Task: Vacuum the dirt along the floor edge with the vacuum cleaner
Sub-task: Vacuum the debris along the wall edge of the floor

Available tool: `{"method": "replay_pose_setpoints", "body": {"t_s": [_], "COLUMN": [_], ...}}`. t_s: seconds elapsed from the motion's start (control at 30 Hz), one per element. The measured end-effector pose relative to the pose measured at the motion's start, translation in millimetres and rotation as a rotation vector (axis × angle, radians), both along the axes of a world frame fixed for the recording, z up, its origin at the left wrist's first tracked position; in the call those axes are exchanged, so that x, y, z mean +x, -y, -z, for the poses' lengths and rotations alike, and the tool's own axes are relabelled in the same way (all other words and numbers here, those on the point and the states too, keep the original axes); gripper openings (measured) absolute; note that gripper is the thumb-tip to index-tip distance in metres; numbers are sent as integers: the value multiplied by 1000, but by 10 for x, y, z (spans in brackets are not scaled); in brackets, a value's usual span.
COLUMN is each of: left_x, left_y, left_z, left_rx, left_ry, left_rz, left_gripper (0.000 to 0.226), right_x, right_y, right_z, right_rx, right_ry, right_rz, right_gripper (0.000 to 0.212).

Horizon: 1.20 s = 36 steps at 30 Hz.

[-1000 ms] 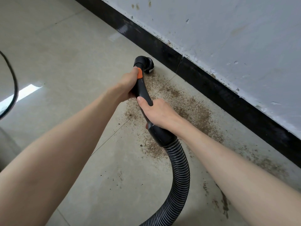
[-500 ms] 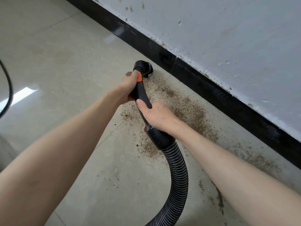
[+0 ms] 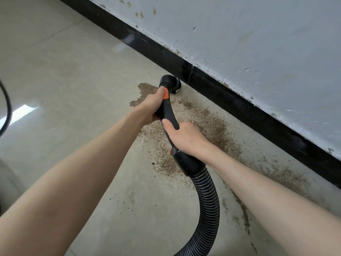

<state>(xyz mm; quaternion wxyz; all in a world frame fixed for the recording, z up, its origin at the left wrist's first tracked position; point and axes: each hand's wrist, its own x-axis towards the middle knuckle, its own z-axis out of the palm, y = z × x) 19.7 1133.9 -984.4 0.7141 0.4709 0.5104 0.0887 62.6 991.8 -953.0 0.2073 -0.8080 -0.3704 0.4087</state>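
Note:
A black vacuum handle (image 3: 168, 112) with an orange button runs up the middle of the view. My left hand (image 3: 150, 108) grips its upper part, thumb by the orange button. My right hand (image 3: 184, 138) grips the lower part, just above the cuff of the ribbed black hose (image 3: 209, 206). The round nozzle (image 3: 171, 85) at the far end sits on the floor against the black skirting board (image 3: 239, 106). Brown dirt (image 3: 208, 126) is spread over the tiles along the skirting, under and to the right of my hands, with a denser patch (image 3: 145, 91) left of the nozzle.
A scuffed pale wall (image 3: 258, 43) rises above the skirting. Beige floor tiles (image 3: 64, 71) stretch to the left. A black cable (image 3: 6, 108) curves at the left edge. More dirt streaks (image 3: 243, 217) lie near the hose at lower right.
The nozzle has moved away from me, closer to the skirting board. A dense dirt patch left of the nozzle has come into sight. Both hands keep their grip.

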Motion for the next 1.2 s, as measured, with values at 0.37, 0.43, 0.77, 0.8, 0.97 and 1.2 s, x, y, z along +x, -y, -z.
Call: {"method": "replay_pose_setpoints", "body": {"t_s": [0.37,0.43,0.77,0.8,0.97,1.2], "left_x": [-133,-207,-303,-290,-64,76], "left_y": [-399,-579,-1118,-1112,-987,-587], "left_z": [-175,-166,172,192,141,61], "left_rx": [144,168,182,176,167,102], "left_ry": [-48,-58,-118,-112,-95,-73], "left_rz": [-176,-218,-248,-232,-143,-26], "left_gripper": [35,34,42,44,41,42], "right_x": [-56,-111,-114,-125,-69,-28], "right_y": [-595,-820,-1073,-1047,-893,-462], "right_z": [-29,19,378,405,403,281], "right_rx": [102,102,45,54,120,70], "right_ry": [57,25,-184,-171,-101,-29], "right_rz": [-77,-100,-65,-50,96,159], "right_gripper": [59,59,61,62,62,64]}}
